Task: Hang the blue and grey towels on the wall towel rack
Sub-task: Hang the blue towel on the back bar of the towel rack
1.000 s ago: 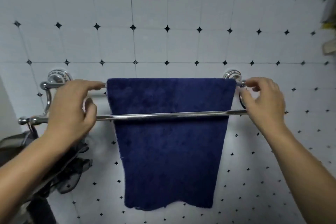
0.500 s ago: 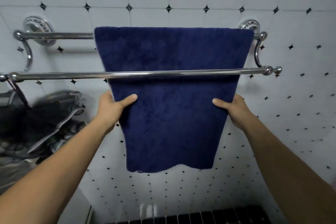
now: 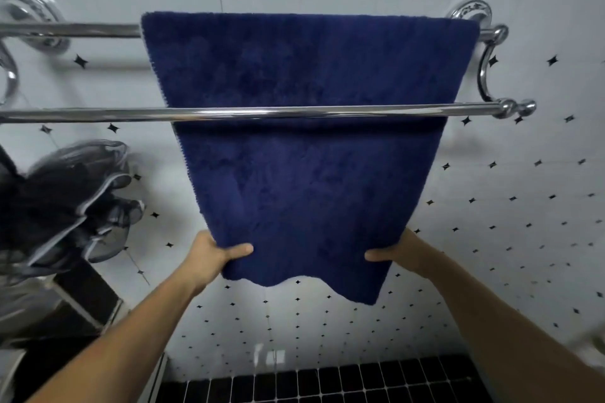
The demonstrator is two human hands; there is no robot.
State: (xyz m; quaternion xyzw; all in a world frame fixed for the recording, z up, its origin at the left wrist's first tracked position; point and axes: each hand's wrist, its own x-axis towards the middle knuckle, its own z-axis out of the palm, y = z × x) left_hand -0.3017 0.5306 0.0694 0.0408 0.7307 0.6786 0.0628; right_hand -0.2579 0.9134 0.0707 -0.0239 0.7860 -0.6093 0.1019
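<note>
Pinching the blue towel (image 3: 304, 173) near its bottom corners, our left hand (image 3: 212, 255) and right hand (image 3: 397, 252) clamp thumbs in front; it drapes from the rack's rear bar (image 3: 72, 30).

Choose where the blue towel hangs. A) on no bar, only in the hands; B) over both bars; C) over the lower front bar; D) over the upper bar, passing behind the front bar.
D: the blue towel folds over the upper bar and passes behind the lower front bar, while the left hand and the right hand pinch its lower edge.
</note>
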